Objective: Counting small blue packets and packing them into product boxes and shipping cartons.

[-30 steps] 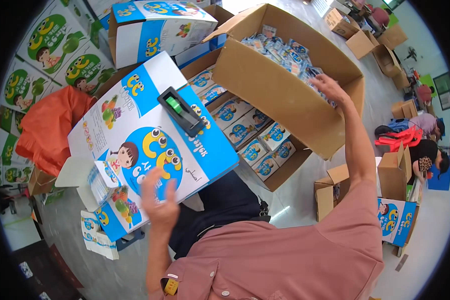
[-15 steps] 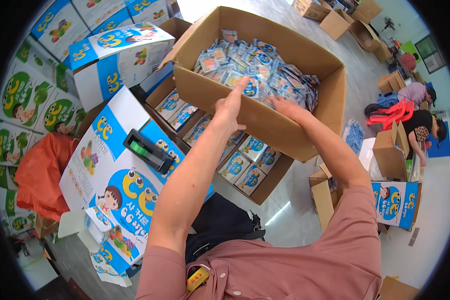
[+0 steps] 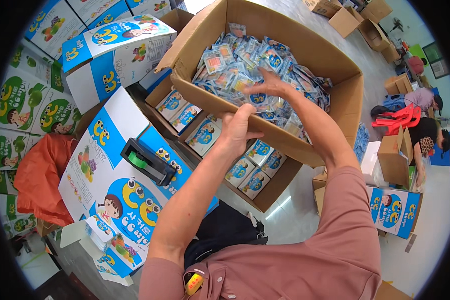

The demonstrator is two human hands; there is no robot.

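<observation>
A big open cardboard box sits tilted in front of me, filled with several small blue-and-white packets. My right hand reaches over its near wall, and its spread fingers rest on the packets. My left hand curls over the box's near rim. Under the big box lies a lower open carton packed with small blue boxes.
A black tape dispenser with green tape lies on a blue-and-white printed carton at my left. More printed cartons stack behind it, next to an orange bag. Other people, a red stool and brown boxes fill the right.
My left hand left the printed carton and came up to the big box's near rim. My right hand moved from the far rim down onto the packets.
</observation>
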